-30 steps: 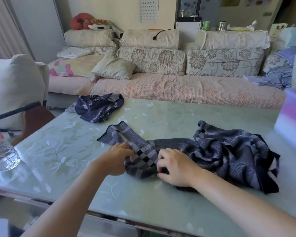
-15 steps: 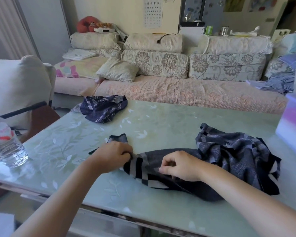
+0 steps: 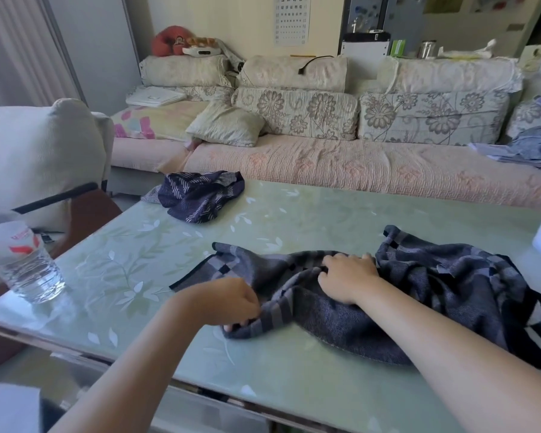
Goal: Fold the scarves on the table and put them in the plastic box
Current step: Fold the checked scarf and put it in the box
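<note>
Woven checked scarf [image 3: 450, 295] (rumpled), bunched by left hand [image 3: 225, 301], right hand [image 3: 347, 279]

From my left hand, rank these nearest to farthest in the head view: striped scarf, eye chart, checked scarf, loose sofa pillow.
1. checked scarf, in the left hand grip
2. striped scarf, far edge of the table
3. loose pillow, on the sofa
4. eye chart, on the back wall

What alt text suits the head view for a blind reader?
A person's left hand and right hand grip a grey-and-navy checked scarf on a pale green table. A navy patterned scarf lies bunched at the far edge, a water bottle at left.
</note>
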Available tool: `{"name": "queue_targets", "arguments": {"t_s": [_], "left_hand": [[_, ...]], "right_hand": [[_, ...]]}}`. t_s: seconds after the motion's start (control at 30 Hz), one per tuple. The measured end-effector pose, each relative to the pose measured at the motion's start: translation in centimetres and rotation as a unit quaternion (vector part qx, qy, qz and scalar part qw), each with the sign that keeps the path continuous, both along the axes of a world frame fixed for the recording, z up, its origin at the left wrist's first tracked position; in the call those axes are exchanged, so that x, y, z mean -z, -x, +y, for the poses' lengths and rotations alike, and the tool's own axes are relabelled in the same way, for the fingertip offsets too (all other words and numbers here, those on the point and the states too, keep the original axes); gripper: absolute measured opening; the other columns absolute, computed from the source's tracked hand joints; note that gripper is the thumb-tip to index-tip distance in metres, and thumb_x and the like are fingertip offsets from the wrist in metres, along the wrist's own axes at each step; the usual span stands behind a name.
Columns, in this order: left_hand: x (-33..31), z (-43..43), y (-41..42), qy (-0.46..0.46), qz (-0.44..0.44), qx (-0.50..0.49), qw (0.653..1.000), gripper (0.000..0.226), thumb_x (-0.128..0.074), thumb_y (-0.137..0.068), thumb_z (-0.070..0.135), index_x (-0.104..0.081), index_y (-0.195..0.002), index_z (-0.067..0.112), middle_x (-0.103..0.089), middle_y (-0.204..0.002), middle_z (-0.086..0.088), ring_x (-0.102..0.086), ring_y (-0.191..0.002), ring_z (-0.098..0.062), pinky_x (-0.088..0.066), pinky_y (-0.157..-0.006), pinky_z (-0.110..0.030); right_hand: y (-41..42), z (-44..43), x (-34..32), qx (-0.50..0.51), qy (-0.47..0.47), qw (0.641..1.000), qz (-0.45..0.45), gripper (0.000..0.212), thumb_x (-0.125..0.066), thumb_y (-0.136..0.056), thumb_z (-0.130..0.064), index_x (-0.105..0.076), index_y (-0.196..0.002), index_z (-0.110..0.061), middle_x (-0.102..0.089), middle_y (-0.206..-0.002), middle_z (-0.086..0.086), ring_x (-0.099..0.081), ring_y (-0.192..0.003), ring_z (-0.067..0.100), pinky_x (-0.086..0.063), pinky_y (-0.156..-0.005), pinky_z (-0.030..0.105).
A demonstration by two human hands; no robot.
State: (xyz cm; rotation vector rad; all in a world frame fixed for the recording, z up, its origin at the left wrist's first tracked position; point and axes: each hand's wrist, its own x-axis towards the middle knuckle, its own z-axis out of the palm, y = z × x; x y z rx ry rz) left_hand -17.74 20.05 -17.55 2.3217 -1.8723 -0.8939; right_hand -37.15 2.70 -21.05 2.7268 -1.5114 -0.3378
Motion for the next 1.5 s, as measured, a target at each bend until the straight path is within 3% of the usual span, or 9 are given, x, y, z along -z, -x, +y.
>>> {"name": "queue_targets", "arguments": {"t_s": [0.1, 0.27, 0.43, 0.6, 0.77, 1.03, 1.23, 1.33, 1.5], "left_hand": [[1.0, -1.2, -0.2, 0.069, 0.003, -0.01, 0.998, 0.026, -0.044, -0.089, 0.025, -0.069, -0.091, 0.03, -0.07, -0.081, 0.01, -0.064, -0.071, -0.009, -0.054, -0.072, -0.029], [3.8, -4.7, -3.8, 0.317, -0.105, -0.058, 0.941, 0.031, -0.05, -0.094, 0.011, -0.062, -0.118, 0.026, -0.054, -0.118, 0.002, -0.048, -0.11, -0.022, -0.045, -0.092, -0.036], [4.6, -4.6, -5.7, 0.111, -0.169, -0.09, 0.975, 0.072, -0.049, -0.092, 0.034, -0.011, -0.153, 0.038, -0.038, -0.145, -0.002, -0.039, -0.13, -0.029, -0.045, -0.097, -0.045], [3.4, -5.1, -6.6, 0.105, -0.264, -0.128, 0.95, 0.04, -0.037, -0.088, 0.017, -0.053, -0.123, 0.028, -0.059, -0.126, 0.002, -0.057, -0.112, -0.024, -0.042, -0.076, -0.032], [3.3, -5.0, -7.3, 0.103, -0.214, -0.123, 0.963, 0.034, -0.052, -0.097, 0.018, -0.053, -0.13, 0.025, -0.048, -0.124, -0.004, -0.061, -0.104, -0.029, -0.052, -0.079, -0.038], [1.2, -4.2, -8.1, 0.336, -0.225, -0.109, 0.908, 0.018, -0.063, -0.079, 0.017, -0.068, -0.09, 0.03, -0.064, -0.089, 0.009, -0.057, -0.09, -0.019, -0.042, -0.074, -0.029], [2.5, -2.8, -8.4, 0.059, -0.07, -0.069, 0.993, 0.053, -0.058, -0.084, 0.039, -0.044, -0.135, 0.046, -0.059, -0.124, 0.007, -0.056, -0.113, -0.022, -0.045, -0.093, -0.033], [3.2, -3.3, -8.7, 0.087, -0.101, -0.1, 0.986, 0.045, -0.043, -0.099, 0.039, -0.038, -0.144, 0.042, -0.051, -0.143, 0.002, -0.049, -0.128, -0.024, -0.041, -0.102, -0.035], [3.8, -4.2, -7.6, 0.161, -0.206, -0.132, 0.956, 0.025, -0.051, -0.093, 0.035, -0.064, -0.115, 0.035, -0.066, -0.115, 0.002, -0.062, -0.103, -0.024, -0.046, -0.076, -0.03]], "right_hand": [[-1.0, 0.2, -0.2, -0.034, 0.054, 0.996, -0.055, 0.043, -0.035, -0.094, -0.032, -0.059, -0.128, -0.023, -0.054, -0.133, 0.006, -0.046, -0.123, 0.028, -0.031, -0.105, 0.046], [-3.4, 1.0, 1.3, -0.164, -0.015, 0.957, -0.241, 0.04, -0.042, -0.096, -0.012, -0.064, -0.127, -0.025, -0.058, -0.134, -0.001, -0.048, -0.126, 0.023, -0.035, -0.107, 0.034], [-5.3, 0.4, 0.8, -0.092, -0.008, 0.951, -0.295, 0.034, -0.048, -0.09, -0.016, -0.076, -0.1, -0.031, -0.074, -0.106, -0.008, -0.065, -0.104, 0.02, -0.051, -0.09, 0.033], [-7.3, -1.0, 0.0, -0.089, -0.037, 0.97, -0.223, 0.033, -0.055, -0.097, -0.026, -0.063, -0.128, -0.031, -0.067, -0.118, -0.004, -0.062, -0.11, 0.022, -0.049, -0.086, 0.031], [-8.5, -1.4, -0.6, -0.072, -0.04, 0.988, -0.127, 0.018, -0.067, -0.084, -0.024, -0.076, -0.099, -0.027, -0.071, -0.103, -0.004, -0.064, -0.1, 0.025, -0.048, -0.073, 0.029], [-6.7, -0.8, -1.0, -0.111, 0.114, 0.941, -0.299, 0.03, -0.063, -0.07, -0.003, -0.05, -0.07, -0.03, -0.048, -0.086, -0.009, -0.048, -0.086, 0.022, -0.028, -0.071, 0.031], [-5.5, 0.4, 0.4, -0.191, -0.01, 0.959, -0.207, 0.014, -0.068, -0.074, -0.039, -0.057, -0.083, -0.037, -0.055, -0.079, -0.016, -0.051, -0.089, 0.011, -0.032, -0.084, 0.032], [-5.4, 0.4, 0.7, -0.198, 0.008, 0.95, -0.24, 0.012, -0.07, -0.079, -0.04, -0.058, -0.077, -0.039, -0.054, -0.076, -0.016, -0.048, -0.085, 0.008, -0.034, -0.085, 0.032], [-5.8, 0.2, 0.2, -0.203, 0.054, 0.95, -0.231, 0.007, -0.069, -0.083, -0.04, -0.071, -0.082, -0.034, -0.054, -0.079, -0.012, -0.052, -0.087, 0.013, -0.035, -0.083, 0.031]]}}
